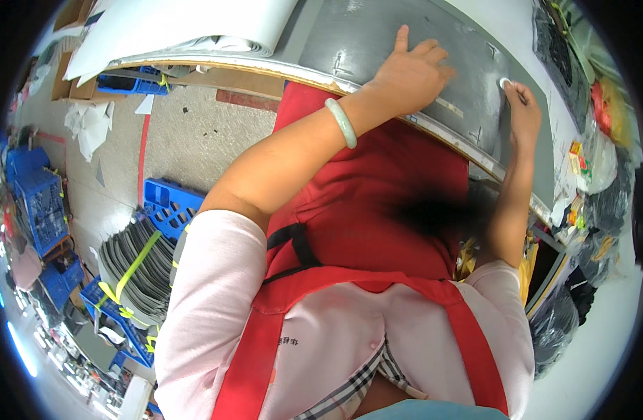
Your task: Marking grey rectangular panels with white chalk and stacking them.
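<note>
A dark grey sheet (377,31) with pale chalk-like marks covers the work table. My left hand (416,75) rests on this sheet or just above it, its fingers spread and nothing in them; a pale green bangle (341,123) circles that wrist. Near the sheet's right end, my right hand (524,112) is closed in a pinch on a small white round piece (504,82). The fingers partly cover the piece, so its exact kind does not show. A narrow light strip (449,106) lies on the sheet between both hands.
A rolled white sheet (188,28) lies on the table's left part. Blue plastic crates (171,203) stand on the floor at the left, beside a tied stack of dark sheets (136,269). Plastic bags (605,171) line the right side. My red apron (377,175) touches the table edge.
</note>
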`<control>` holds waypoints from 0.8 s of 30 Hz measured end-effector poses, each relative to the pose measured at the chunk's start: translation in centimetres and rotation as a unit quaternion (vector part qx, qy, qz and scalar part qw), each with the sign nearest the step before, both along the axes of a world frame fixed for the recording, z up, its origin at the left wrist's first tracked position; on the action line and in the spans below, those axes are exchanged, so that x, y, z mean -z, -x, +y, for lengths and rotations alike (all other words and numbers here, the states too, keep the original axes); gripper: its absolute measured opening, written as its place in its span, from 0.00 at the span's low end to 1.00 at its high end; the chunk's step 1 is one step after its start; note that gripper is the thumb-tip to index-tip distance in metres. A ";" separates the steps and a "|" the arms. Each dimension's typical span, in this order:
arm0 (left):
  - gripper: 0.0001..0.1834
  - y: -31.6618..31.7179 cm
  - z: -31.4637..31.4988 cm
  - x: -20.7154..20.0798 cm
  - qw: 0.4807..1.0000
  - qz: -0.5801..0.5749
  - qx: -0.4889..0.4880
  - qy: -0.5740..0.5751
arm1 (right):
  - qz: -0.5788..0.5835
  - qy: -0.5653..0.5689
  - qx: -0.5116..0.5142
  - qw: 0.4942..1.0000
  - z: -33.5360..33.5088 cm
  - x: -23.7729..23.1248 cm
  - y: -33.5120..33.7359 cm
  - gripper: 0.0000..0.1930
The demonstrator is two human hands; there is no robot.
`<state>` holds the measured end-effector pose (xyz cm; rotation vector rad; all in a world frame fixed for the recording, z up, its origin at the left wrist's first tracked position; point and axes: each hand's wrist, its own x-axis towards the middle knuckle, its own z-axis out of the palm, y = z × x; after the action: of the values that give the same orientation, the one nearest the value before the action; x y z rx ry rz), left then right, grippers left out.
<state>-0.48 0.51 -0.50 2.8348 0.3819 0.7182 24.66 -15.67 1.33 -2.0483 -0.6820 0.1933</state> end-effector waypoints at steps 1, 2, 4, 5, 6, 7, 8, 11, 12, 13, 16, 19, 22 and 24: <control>0.16 -0.2 0.0 -0.2 1.000 -0.013 0.001 0.005 | 0.045 -0.006 -0.004 0.999 0.1 -0.4 -0.7 0.13; 0.16 -0.4 -0.2 -0.4 1.000 -0.014 0.011 0.001 | 0.089 -0.014 -0.009 0.996 -0.2 -0.9 -1.3 0.13; 0.16 -0.3 -0.1 -0.3 1.000 -0.021 0.001 0.012 | 0.169 -0.062 0.002 0.984 -0.5 -1.4 -2.1 0.14; 0.16 -0.4 -0.1 -0.4 1.000 -0.019 0.003 0.006 | 0.246 -0.103 0.010 0.964 -0.7 -1.8 -2.5 0.15; 0.16 -0.3 -0.1 -0.5 0.999 -0.035 0.006 0.006 | 0.283 -0.086 0.015 0.955 -0.8 -2.4 -2.1 0.14; 0.16 -0.1 -0.1 -0.6 0.999 -0.051 0.009 0.006 | 0.286 -0.091 0.013 0.954 -0.6 -2.6 -1.4 0.14; 0.16 0.1 0.0 -0.7 0.999 -0.047 0.008 0.000 | 0.283 -0.075 -0.050 0.955 -0.3 -2.4 -0.4 0.13; 0.17 0.7 -2.6 -2.0 0.980 -0.128 0.123 0.092 | 0.253 -0.039 -0.137 0.957 -1.6 -2.2 0.3 0.10; 0.18 1.7 -4.8 -1.9 0.973 -0.164 0.145 0.069 | 0.258 -0.052 -0.140 0.954 -1.7 -3.0 1.0 0.10; 0.18 2.7 -6.9 -1.9 0.960 -0.207 0.181 0.056 | 0.263 -0.065 -0.141 0.952 -2.2 -3.9 1.7 0.10; 0.17 5.7 -9.1 -3.9 0.950 -0.118 0.268 0.105 | 0.006 -0.140 -0.230 0.963 -4.6 -7.9 2.7 0.09; 0.12 5.5 -7.4 -2.8 0.966 -0.165 0.185 0.073 | -0.057 -0.229 -0.184 0.954 -3.7 -11.4 4.2 0.07; 0.12 4.9 -5.7 -2.9 0.985 -0.119 0.101 0.079 | 0.022 -0.283 -0.198 0.938 -3.0 -11.4 3.0 0.08; 0.14 4.9 -4.3 -3.0 0.998 -0.034 0.020 0.050 | 0.061 -0.317 -0.172 0.931 -3.1 -10.2 0.5 0.09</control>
<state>-5.38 -3.74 2.48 2.7094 0.3387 0.7620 24.21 -18.73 11.51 -1.2825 -0.8875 0.2590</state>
